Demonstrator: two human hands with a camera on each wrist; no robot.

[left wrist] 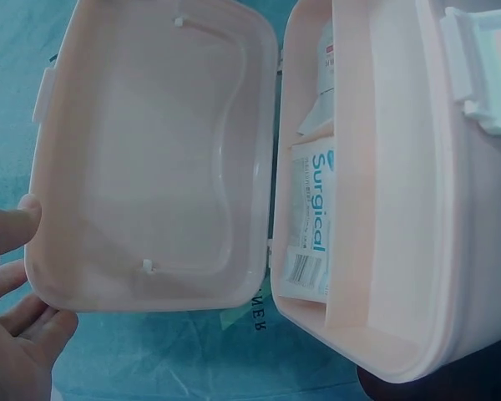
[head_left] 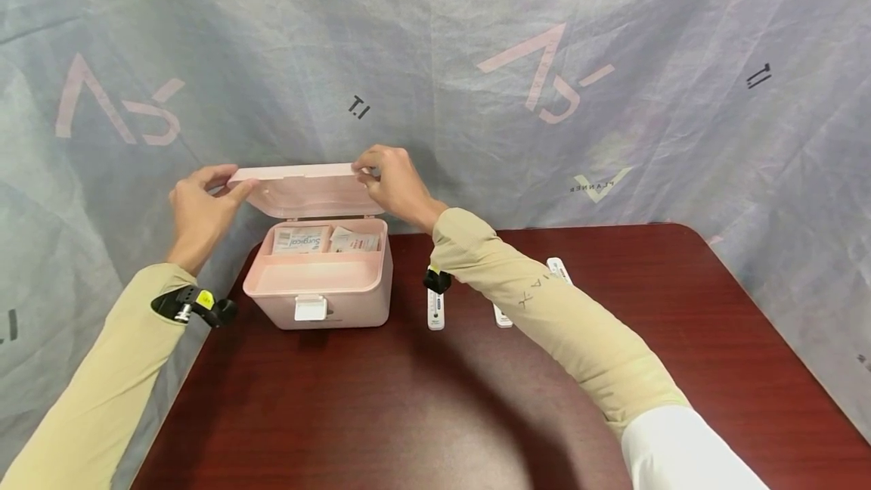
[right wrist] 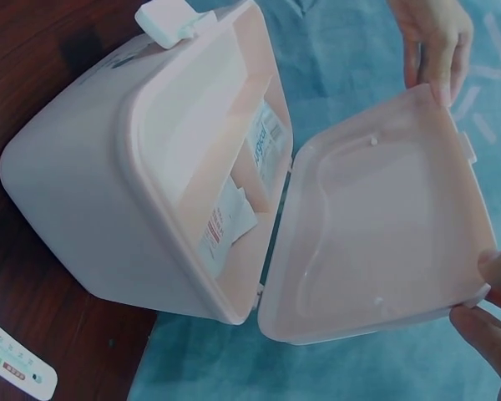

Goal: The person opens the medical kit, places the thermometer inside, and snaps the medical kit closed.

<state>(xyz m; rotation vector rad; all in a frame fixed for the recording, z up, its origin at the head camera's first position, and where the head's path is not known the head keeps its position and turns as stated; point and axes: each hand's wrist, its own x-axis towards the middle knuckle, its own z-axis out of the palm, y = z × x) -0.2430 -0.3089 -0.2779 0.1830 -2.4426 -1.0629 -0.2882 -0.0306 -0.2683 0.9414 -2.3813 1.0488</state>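
Note:
A pale pink first-aid box point(head_left: 354, 311) stands at the table's back left with its hinged lid point(head_left: 309, 201) raised. My left hand point(head_left: 203, 210) pinches the lid's left corner between thumb and fingers. At the opposite corner, my right hand point(head_left: 395, 181) pinches the lid's edge; its thumb point(right wrist: 499, 266) shows on the inner face. Inside the box, a packet marked Surgical point(left wrist: 311, 219) and some smaller white packets point(right wrist: 225, 221) fill two rear compartments. The wide front compartment point(head_left: 320, 277) shows a bare floor. A white latch point(head_left: 311, 308) hangs on the front wall.
A white thermometer-like strip point(head_left: 435, 310) lies right of the box. Two further white pieces, one nearer point(head_left: 502, 316) and one farther point(head_left: 558, 269), are partly covered by my right sleeve. A grey printed cloth point(head_left: 435, 82) hangs behind the dark red table point(head_left: 381, 407).

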